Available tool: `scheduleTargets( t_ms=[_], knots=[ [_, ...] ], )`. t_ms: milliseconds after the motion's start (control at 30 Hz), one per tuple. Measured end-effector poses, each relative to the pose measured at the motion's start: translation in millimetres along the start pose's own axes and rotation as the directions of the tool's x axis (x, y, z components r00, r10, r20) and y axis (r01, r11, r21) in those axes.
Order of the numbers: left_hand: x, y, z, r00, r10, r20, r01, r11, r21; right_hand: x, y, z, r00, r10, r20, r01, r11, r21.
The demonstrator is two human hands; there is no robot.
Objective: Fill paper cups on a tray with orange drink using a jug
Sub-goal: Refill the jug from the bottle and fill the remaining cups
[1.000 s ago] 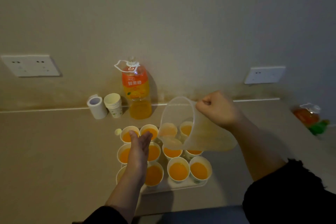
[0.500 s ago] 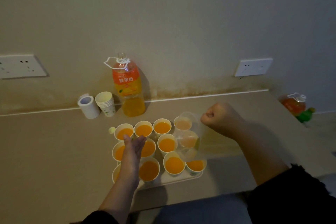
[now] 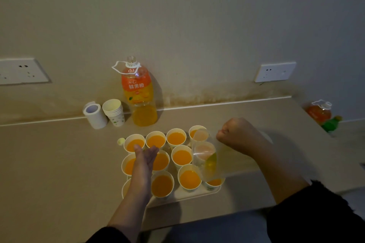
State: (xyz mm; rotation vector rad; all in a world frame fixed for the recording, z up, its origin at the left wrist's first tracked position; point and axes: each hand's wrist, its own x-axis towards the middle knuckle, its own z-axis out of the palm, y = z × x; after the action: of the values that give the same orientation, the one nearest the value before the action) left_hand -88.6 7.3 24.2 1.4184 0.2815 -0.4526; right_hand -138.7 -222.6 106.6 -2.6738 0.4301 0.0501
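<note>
The tray [image 3: 183, 197] sits near the front edge of the table [image 3: 49, 163], with only a narrow strip of bare top between it and the drop. Its paper cups [image 3: 176, 138] stand in tight rows, rims almost touching, all showing orange drink. Wide open table lies to the left and right of the tray. Behind it, against the wall, stand a large orange bottle [image 3: 139, 94], a stack of spare cups [image 3: 114, 111] and a white roll [image 3: 94, 115]; a small cap [image 3: 121, 141] lies just beside the back-left cup.

The right hand [image 3: 240, 136] is closed in a fist on the handle of the clear jug [image 3: 205, 156], tilted over the tray's right-hand cups; the handle itself is hidden inside the fist. The jug blurs the cups behind it, and little drink shows inside. The left hand [image 3: 143, 162] is flat, fingers together, holding nothing, over the left cups and covering parts of them. Far right, another orange bottle [image 3: 320, 111] and something green [image 3: 330, 123] are too blurred to make out.
</note>
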Motion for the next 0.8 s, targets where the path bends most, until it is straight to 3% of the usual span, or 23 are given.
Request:
scheduleTargets(
  t_ms=[200, 800],
  knots=[
    [3.1, -3.8, 0.2, 1.000, -0.016, 0.008, 0.016, 1.000, 0.005, 3.6, -1.2, 1.8, 1.000, -0.028, 0.008, 0.028, 0.996, -0.079],
    [2.4, -8.5, -1.1, 0.999, -0.033, -0.025, 0.033, 0.999, -0.028, 5.9, -4.0, 7.2, 0.999, -0.023, 0.027, 0.025, 0.996, -0.088]
  ],
)
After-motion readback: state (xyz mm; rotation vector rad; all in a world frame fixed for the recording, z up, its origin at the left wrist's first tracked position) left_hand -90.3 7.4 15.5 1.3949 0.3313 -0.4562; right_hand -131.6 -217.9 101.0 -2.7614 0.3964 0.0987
